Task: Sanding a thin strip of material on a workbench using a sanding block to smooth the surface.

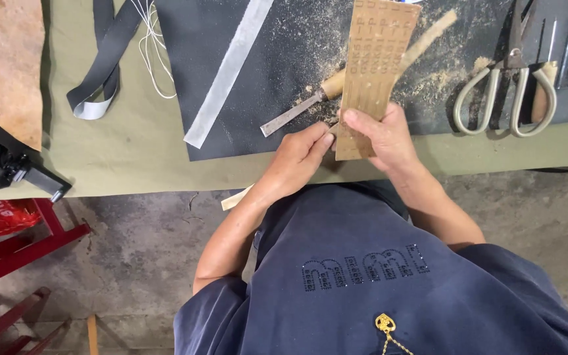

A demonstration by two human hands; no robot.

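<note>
My right hand [379,138] grips the lower end of a long tan strip [375,69] punched with rows of small cut-outs, holding it upright over the bench edge. My left hand [300,158] pinches the strip's lower left edge with thumb and fingertips. Just behind my hands a wooden-handled chisel [304,105] lies on a black mat [297,39] dusted with sawdust.
Large pale-handled scissors [507,92] and other tools lie at the right on the mat. A metal ruler [228,72], a grey strap [103,72] and white cord [156,59] rest on the olive bench cloth [133,151]. Red frames [14,243] stand on the concrete floor at left.
</note>
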